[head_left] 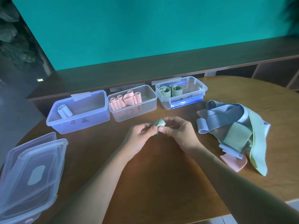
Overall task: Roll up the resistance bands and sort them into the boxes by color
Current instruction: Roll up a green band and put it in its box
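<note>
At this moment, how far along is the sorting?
Done: one blue roll in the left box, several pink rolls in the middle box, green rolls in the right box. In hand: both hands grip a small green band. Left: the tangled pile.

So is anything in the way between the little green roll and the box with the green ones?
Nothing visible is. Both hands, left and right, hold the green roll above bare table. The green box sits farther back and to the right, lid off, top open. The loose band pile lies off to the right.
</note>
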`<state>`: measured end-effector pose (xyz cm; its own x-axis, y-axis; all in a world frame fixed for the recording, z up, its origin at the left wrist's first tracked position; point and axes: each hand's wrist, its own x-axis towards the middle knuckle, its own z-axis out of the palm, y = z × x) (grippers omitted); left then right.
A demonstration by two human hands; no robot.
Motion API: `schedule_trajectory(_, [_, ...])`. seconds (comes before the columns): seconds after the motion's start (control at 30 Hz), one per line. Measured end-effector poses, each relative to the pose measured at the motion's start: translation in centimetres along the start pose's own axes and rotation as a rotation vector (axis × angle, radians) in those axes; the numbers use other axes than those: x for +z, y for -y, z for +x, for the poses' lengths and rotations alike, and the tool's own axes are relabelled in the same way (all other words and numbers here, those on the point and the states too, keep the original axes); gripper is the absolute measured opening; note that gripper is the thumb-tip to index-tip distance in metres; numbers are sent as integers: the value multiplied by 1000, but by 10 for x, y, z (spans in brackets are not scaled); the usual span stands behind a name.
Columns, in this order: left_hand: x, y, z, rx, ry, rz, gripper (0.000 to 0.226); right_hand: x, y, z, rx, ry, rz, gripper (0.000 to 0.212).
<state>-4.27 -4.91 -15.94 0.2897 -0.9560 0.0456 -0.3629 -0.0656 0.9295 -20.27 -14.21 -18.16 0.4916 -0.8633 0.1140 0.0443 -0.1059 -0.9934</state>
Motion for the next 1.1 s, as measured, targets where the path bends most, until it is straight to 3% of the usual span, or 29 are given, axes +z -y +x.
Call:
schedule_trajectory(0.13, [19, -16, -3, 7, -69, -72, 11, -9, 11, -14, 39, -142, 80, 33])
schedule_trajectory(0.37, [41, -51, -16, 55, -80, -187, 12, -31, 42, -28, -11, -158, 87, 12])
schedule_trajectory(0.7, [34, -87, -26, 77, -45, -32, 9, -61, 96, -48, -101, 45, -231, 17])
schedule_trajectory(0.83, [34, -100, -24, 109, -37, -16, 17, -70, 107, -49, -155, 52, -344, 18])
schedule_trajectory(0.93, [38, -105, -22, 103, -6, -18, 17, -72, 104, -47, -146, 18, -459, 30])
schedule_trajectory(1.03, [37, -110, -18, 98, -11, 13, 14, -79, 103, -43, -119, -23, -371, 25])
schedule_trajectory(1.1, [34, -113, -12, 105, -3, 28, 14, -86, 106, -38, -94, 31, -264, 37])
